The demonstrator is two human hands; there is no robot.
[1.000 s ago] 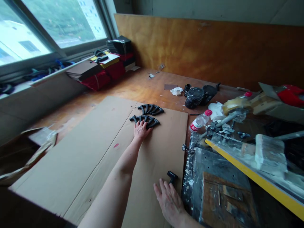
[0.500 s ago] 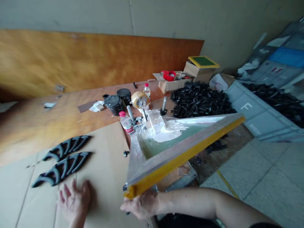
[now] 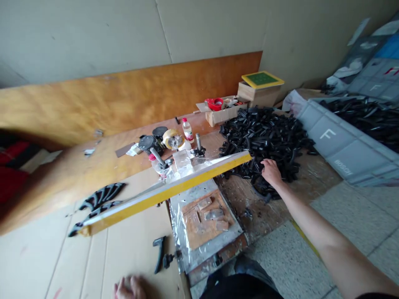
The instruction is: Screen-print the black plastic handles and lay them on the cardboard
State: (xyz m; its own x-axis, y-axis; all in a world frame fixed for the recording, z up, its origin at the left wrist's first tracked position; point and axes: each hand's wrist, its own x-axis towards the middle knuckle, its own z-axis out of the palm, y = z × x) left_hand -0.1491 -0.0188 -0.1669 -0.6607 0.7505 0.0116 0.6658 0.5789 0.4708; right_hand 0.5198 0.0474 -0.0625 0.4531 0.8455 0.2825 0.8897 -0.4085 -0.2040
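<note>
At the right, my right hand (image 3: 272,172) reaches to the edge of a heap of black plastic handles (image 3: 260,135). Its fingers are bent together at the handles, and what lies between them is too small to make out. My left hand (image 3: 129,288), partly cut off by the bottom edge, is low over the cardboard (image 3: 124,249); its fingers are loosely bent and apart, with nothing seen in them. A single black handle (image 3: 159,253) lies above it. The yellow-edged screen frame (image 3: 174,193) is tilted up over a plate with a brown pad (image 3: 190,224) bearing small blocks.
Several curved black handles (image 3: 101,196) lie at the left, partly behind the frame. Bottles (image 3: 187,131), dark tubs (image 3: 149,143) and a tape roll (image 3: 173,139) stand behind it. A grey crate (image 3: 330,141) stands at the right; an open cardboard box (image 3: 224,114) is at the back.
My right hand has let go of the frame's near corner and moved right to the heap. The frame's near side has risen, uncovering the plate. My left hand moved down, away from the curved handles.
</note>
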